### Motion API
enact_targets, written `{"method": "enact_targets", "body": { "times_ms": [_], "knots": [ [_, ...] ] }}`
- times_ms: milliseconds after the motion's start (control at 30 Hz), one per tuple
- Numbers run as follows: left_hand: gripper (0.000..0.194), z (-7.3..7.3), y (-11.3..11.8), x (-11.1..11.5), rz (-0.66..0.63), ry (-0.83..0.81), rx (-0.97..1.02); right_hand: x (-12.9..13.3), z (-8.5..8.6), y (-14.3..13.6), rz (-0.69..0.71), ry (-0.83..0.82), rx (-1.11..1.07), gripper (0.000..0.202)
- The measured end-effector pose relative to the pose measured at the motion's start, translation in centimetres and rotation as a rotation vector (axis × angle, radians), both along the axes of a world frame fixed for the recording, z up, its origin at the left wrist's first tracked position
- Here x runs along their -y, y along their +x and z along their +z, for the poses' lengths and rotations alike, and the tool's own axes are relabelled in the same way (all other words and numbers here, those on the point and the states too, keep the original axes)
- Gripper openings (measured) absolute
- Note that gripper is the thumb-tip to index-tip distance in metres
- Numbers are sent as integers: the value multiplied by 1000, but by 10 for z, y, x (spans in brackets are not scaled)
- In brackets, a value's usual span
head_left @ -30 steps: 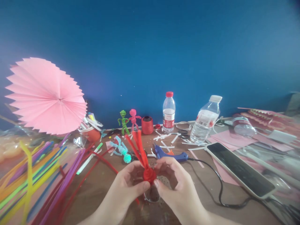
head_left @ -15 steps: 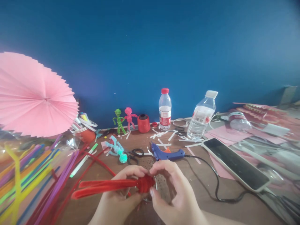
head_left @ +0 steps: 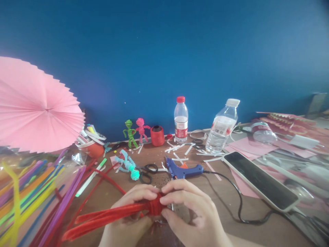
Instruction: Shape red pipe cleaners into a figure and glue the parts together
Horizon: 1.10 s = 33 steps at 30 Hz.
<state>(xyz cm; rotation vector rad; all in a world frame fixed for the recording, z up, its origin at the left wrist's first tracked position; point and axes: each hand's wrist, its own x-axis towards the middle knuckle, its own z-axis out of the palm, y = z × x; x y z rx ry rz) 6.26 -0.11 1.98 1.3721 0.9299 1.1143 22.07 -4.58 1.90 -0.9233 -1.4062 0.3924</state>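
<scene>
Red pipe cleaners, wound into a thick coil at one end, are held between both hands at the front of the table. My left hand is closed around the coil's left side, where long straight ends stick out to the left. My right hand pinches the coil's right side with thumb and fingers. Just beyond the hands lies a blue glue gun. A light-blue pipe-cleaner figure lies to its left, next to black-handled scissors. Part of the coil is hidden by the fingers.
Colourful pipe cleaners spread at left below a pink paper fan. Green and pink figures stand by a red spool. Two upright bottles stand behind; a phone and glue-gun cord lie right.
My right fingers have shifted left over the coil and cover more of it. The loose red ends now tilt lower and reach farther left.
</scene>
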Motion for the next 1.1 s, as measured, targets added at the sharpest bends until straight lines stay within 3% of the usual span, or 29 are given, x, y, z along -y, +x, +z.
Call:
{"method": "enact_targets", "body": {
  "times_ms": [367, 967, 1100],
  "knots": [
    [26, -2, -3, -6, -16, 94, -122, -1, 1, 5, 69, -23, 85, 25],
    [21, 6, 2, -2, 13, -26, -124, -2, -2, 7, 113, -4, 94, 24],
    [23, 0, 2, -1, -49, -81, -90, -2, -4, 6, 122, -11, 61, 32]
  ]
}}
